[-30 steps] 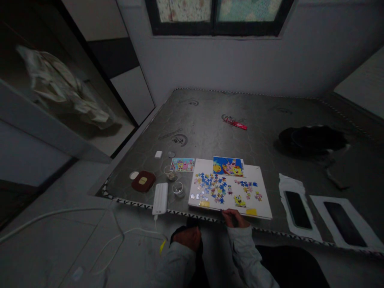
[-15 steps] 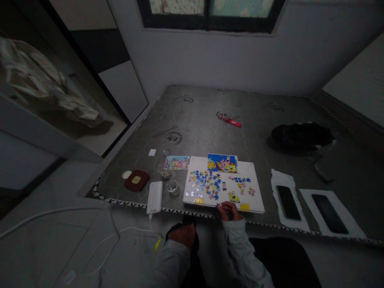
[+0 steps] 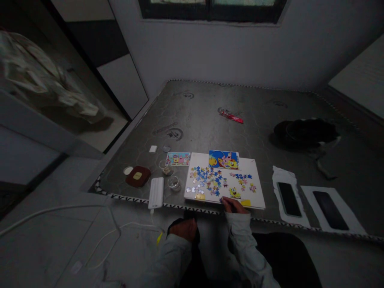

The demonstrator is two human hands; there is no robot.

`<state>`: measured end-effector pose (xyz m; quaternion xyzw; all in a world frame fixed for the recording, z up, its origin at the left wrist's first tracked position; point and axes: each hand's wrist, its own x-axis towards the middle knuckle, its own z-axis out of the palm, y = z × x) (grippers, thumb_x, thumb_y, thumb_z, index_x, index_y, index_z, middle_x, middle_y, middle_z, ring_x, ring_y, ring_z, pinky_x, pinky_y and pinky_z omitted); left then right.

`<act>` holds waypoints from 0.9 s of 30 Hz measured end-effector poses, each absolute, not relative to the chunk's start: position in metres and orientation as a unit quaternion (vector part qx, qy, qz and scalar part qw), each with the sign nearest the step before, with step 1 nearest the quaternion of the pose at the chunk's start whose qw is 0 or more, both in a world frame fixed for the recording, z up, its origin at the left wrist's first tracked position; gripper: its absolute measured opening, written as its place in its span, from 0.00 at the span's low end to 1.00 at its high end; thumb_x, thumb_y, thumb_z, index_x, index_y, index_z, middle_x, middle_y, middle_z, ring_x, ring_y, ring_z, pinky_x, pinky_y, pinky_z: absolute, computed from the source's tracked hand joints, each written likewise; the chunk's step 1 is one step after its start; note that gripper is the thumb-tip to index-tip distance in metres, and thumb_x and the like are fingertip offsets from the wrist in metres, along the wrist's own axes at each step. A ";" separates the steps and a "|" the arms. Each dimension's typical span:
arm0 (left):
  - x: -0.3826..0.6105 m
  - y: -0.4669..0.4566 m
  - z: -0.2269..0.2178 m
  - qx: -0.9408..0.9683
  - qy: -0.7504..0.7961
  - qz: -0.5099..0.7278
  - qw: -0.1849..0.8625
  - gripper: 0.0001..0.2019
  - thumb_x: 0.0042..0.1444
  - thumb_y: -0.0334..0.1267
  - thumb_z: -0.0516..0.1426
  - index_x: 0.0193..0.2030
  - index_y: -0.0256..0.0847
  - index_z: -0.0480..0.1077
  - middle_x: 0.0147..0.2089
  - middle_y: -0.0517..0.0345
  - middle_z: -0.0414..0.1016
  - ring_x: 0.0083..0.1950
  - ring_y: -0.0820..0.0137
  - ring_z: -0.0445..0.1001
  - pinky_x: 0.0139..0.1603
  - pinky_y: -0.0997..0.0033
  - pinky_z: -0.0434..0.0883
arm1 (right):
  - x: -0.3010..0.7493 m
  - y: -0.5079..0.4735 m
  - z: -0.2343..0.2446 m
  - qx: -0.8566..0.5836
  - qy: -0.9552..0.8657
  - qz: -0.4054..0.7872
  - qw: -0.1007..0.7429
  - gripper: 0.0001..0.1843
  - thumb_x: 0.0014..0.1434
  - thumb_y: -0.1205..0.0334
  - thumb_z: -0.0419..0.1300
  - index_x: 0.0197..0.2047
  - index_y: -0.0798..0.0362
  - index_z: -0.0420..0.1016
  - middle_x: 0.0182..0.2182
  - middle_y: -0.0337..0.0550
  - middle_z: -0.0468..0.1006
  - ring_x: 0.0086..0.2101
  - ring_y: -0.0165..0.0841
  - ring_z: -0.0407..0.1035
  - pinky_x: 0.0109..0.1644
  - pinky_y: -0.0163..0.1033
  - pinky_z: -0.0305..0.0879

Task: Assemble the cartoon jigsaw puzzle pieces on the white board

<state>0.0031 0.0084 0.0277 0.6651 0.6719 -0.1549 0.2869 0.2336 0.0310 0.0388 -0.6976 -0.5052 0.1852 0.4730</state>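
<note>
The person's left hand (image 3: 183,229) is nearest, curled over a dark trouser knee (image 3: 192,216), with a pale sleeve (image 3: 174,260) at the wrist; it looks loosely closed, but whether anything is inside it cannot be told. The right hand (image 3: 235,205) lies across the lower edge of a flat white board (image 3: 255,196), its fingers (image 3: 224,200) resting on the smooth surface. It shows no clear grasp, and any small piece between the fingers would be too small to tell.

Jigsaw puzzle pieces (image 3: 207,180), mostly blue with some pink and yellow, lie scattered on the board in loose clusters just beyond the fingers. Two yellow paper squares (image 3: 200,196) (image 3: 246,203) sit near its lower edge. A glossy SpongeBob and Patrick picture card (image 3: 223,159) overlaps the far edge, and a smaller cartoon card (image 3: 178,159) lies beside the board.

To the left are a ribbed white power bank (image 3: 156,193) with a thin white cable (image 3: 105,232), two small glass jars (image 3: 174,183) (image 3: 166,168), and a dark red pad (image 3: 138,176) with a beige centre. To the right, two black phones (image 3: 289,199) (image 3: 328,210) rest on white paper.

Farther off on the grey quilted mattress (image 3: 195,120) are a shiny red packet (image 3: 231,117) and a heap of black cloth (image 3: 306,132). The mattress's printed mark (image 3: 174,134) is too small to read.
</note>
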 end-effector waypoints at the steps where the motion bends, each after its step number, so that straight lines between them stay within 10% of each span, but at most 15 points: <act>1: 0.003 0.008 0.027 0.665 0.672 -0.155 0.286 0.27 0.78 0.43 0.45 0.52 0.47 0.88 0.53 0.46 0.90 0.55 0.58 0.88 0.53 0.62 0.77 | 0.235 0.033 0.039 -0.701 -0.506 0.181 0.469 0.28 0.62 0.30 0.66 0.39 0.46 0.91 0.35 0.48 0.90 0.33 0.41 0.84 0.38 0.44 0.82; 27: 0.006 0.014 0.044 0.657 0.666 -0.172 0.307 0.27 0.79 0.43 0.44 0.53 0.46 0.88 0.55 0.45 0.89 0.56 0.57 0.87 0.54 0.61 0.78 | 0.187 0.064 0.038 -0.705 -0.520 0.245 0.416 0.22 0.62 0.40 0.63 0.40 0.48 0.91 0.31 0.45 0.88 0.29 0.37 0.77 0.38 0.43 0.73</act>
